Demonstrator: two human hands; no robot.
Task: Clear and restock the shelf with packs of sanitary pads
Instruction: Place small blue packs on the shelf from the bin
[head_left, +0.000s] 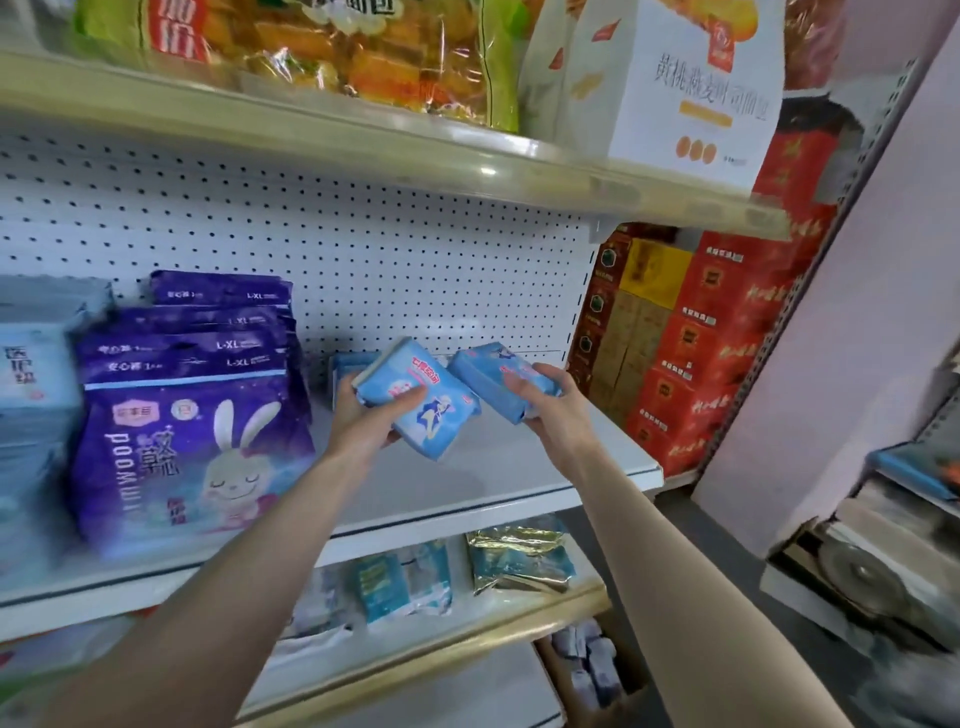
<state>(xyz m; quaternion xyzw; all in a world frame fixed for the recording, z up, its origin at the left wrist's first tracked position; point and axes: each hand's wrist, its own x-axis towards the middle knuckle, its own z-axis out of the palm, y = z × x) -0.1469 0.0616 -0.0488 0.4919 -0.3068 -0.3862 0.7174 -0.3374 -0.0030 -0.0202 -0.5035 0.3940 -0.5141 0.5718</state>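
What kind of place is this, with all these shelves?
Most likely a small shop: a pegboard-backed shelf holds rows of identical purple rabbit packs, bagged bread sits on the shelf above, and red cartons are stacked beside it.

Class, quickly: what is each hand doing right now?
Left hand: grips the left blue pack.
Right hand: grips the right blue pack.

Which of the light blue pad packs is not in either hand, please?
The pack on the shelf behind the left hand; that hand and the right hand each grip another.
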